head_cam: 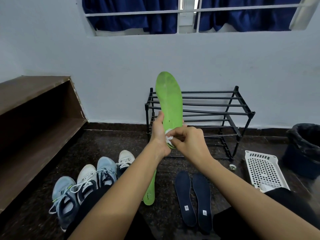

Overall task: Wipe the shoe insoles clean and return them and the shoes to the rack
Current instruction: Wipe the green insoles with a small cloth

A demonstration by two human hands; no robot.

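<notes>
My left hand (158,134) grips the heel end of a green insole (168,99) and holds it upright in front of the black shoe rack (225,108). My right hand (188,139) pinches a small white wipe (168,136) against the insole's lower part. A second green insole (150,191) lies on the floor, partly under my left forearm. Two dark blue insoles (193,196) lie side by side on the floor to the right. Several sneakers (86,181), light blue and white, stand in a row at the lower left.
A white perforated basket (263,168) lies on the floor at right, beside a dark bin with a black liner (304,146). A small roll of tape (232,167) sits near the rack's foot. A brown wooden shelf (34,108) runs along the left wall.
</notes>
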